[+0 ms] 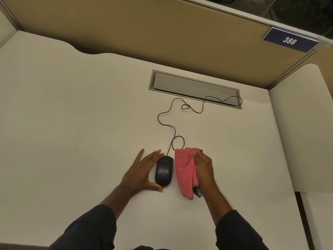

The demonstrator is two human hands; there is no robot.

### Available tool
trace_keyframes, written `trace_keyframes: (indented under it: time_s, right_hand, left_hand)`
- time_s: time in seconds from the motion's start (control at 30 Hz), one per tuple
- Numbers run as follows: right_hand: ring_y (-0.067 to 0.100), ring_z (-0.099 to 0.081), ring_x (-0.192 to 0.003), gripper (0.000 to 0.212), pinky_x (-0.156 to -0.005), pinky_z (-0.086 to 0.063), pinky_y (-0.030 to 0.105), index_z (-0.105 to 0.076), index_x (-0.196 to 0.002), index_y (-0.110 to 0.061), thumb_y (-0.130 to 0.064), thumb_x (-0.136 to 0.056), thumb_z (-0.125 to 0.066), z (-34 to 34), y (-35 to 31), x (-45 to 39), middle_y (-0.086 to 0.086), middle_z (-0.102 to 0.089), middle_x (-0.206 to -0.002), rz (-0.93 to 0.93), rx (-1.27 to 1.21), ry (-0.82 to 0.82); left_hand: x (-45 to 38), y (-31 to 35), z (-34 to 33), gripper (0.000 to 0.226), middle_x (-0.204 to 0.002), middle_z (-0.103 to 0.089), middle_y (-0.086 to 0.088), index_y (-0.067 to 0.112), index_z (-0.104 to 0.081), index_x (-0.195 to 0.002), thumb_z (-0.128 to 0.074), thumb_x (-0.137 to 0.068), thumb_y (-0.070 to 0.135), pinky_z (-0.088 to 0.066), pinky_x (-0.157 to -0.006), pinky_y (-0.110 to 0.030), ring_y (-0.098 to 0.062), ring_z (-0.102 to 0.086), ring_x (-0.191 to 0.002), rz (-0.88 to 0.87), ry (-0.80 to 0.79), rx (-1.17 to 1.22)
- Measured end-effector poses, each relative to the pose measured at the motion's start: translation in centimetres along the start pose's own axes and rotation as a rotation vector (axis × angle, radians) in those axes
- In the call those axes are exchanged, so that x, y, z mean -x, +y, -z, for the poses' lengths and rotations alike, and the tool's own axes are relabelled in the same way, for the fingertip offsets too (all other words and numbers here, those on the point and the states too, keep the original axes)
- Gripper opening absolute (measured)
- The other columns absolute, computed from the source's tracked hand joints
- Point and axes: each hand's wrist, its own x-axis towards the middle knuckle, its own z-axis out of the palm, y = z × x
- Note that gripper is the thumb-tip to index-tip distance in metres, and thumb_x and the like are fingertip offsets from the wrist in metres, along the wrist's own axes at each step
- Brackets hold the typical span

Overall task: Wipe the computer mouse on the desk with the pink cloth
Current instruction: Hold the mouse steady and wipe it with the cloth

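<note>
A black wired computer mouse (164,170) lies on the white desk (81,123). My left hand (142,171) rests flat against the mouse's left side, fingers straight and the thumb touching its rear end. Just right of the mouse, my right hand (203,168) grips a bunched pink cloth (184,175), which hangs down to the desk beside the mouse without covering it.
The mouse's thin black cable (167,121) loops back across the desk into a grey cable hatch (194,88). Tan partition panels (144,29) wall the desk at the back, with a blue "386" plate (289,40). A white side panel (302,132) stands on the right.
</note>
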Motion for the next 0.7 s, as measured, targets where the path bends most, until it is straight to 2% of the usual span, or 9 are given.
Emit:
trace_keyframes:
  time_s: [0.03,0.1,0.2,0.27,0.33,0.4,0.5,0.57,0.7]
  right_hand:
    - [0.018,-0.07,-0.083,0.019,-0.07,-0.057,0.029,-0.068,-0.104,-0.026,-0.033,-0.1,-0.051,-0.2,-0.1,-0.5,0.001,-0.073,-0.094,-0.009,-0.008,0.013]
    - [0.009,-0.068,-0.082,0.022,-0.065,-0.053,0.018,-0.065,-0.114,-0.028,-0.036,-0.1,-0.05,-0.9,0.0,-1.2,-0.009,-0.07,-0.094,0.056,0.098,-0.001]
    - [-0.003,-0.064,-0.085,0.023,-0.064,-0.044,0.005,-0.064,-0.115,-0.036,-0.041,-0.099,-0.049,-2.8,0.6,-0.7,-0.021,-0.065,-0.093,0.237,0.432,-0.113]
    - [-0.003,-0.061,-0.086,0.027,-0.074,-0.04,0.009,-0.063,-0.114,-0.033,-0.047,-0.097,-0.046,-3.7,1.7,0.0,-0.019,-0.066,-0.096,0.368,0.711,-0.187]
    - [0.013,-0.061,-0.096,0.031,-0.084,-0.04,0.02,-0.061,-0.12,-0.02,-0.039,-0.098,-0.048,-4.1,2.5,0.1,-0.002,-0.067,-0.11,0.455,0.876,-0.202]
    - [0.022,-0.061,-0.103,0.03,-0.088,-0.042,0.028,-0.059,-0.12,-0.015,-0.033,-0.098,-0.051,-4.2,2.5,0.0,0.004,-0.065,-0.114,0.457,0.919,-0.197]
    - [0.019,-0.06,-0.105,0.028,-0.086,-0.036,0.019,-0.058,-0.12,-0.019,-0.034,-0.098,-0.051,-4.1,2.5,0.1,0.001,-0.064,-0.116,0.484,0.948,-0.242]
    - [0.017,-0.057,-0.11,0.031,-0.087,-0.03,0.015,-0.056,-0.125,-0.02,-0.036,-0.098,-0.052,-3.9,2.9,0.5,-0.001,-0.061,-0.121,0.426,0.9,-0.28]
    - [0.017,-0.05,-0.123,0.044,-0.098,-0.027,0.016,-0.046,-0.136,-0.018,-0.036,-0.096,-0.057,-3.5,4.2,1.0,0.001,-0.053,-0.133,0.24,0.843,-0.337]
  left_hand:
    - [0.0,0.0,0.1,0.127,-0.165,-0.016,0.006,0.025,-0.009,-0.16,-0.058,-0.064,0.092,0.001,-0.125,-0.045,-0.005,-0.011,-0.152,0.001,0.002,-0.003]
    - [0.0,0.1,0.2,0.127,-0.165,-0.014,0.007,0.026,-0.008,-0.16,-0.059,-0.064,0.092,0.003,-0.124,-0.044,-0.004,-0.01,-0.152,0.008,0.004,-0.003]
    - [0.1,0.3,0.4,0.128,-0.165,-0.016,0.006,0.027,-0.003,-0.16,-0.059,-0.065,0.092,0.003,-0.125,-0.043,-0.003,-0.01,-0.152,0.003,0.004,-0.003]
    - [0.1,0.3,0.4,0.128,-0.164,-0.017,0.003,0.027,0.002,-0.159,-0.058,-0.066,0.091,0.003,-0.125,-0.043,-0.003,-0.008,-0.152,-0.001,0.005,-0.001]
    - [0.2,0.4,0.5,0.128,-0.164,-0.017,0.003,0.028,0.006,-0.159,-0.057,-0.067,0.091,0.001,-0.124,-0.044,-0.004,-0.009,-0.152,-0.001,0.013,0.004]
    - [0.2,0.5,0.5,0.128,-0.164,-0.018,0.002,0.027,0.006,-0.159,-0.056,-0.067,0.091,-0.002,-0.124,-0.047,-0.007,-0.013,-0.152,-0.008,0.015,0.004]
    - [0.2,0.4,0.4,0.128,-0.164,-0.019,0.001,0.027,0.006,-0.159,-0.057,-0.067,0.091,-0.004,-0.124,-0.048,-0.006,-0.012,-0.152,-0.007,0.012,0.008]
    - [0.1,0.4,0.3,0.128,-0.164,-0.017,0.004,0.03,0.007,-0.159,-0.057,-0.066,0.092,-0.002,-0.123,-0.047,-0.003,-0.007,-0.152,0.003,0.013,0.016]
    - [0.2,0.4,0.2,0.126,-0.164,-0.015,0.007,0.035,0.008,-0.158,-0.056,-0.065,0.092,0.001,-0.124,-0.045,-0.004,-0.007,-0.152,0.005,0.001,0.01]
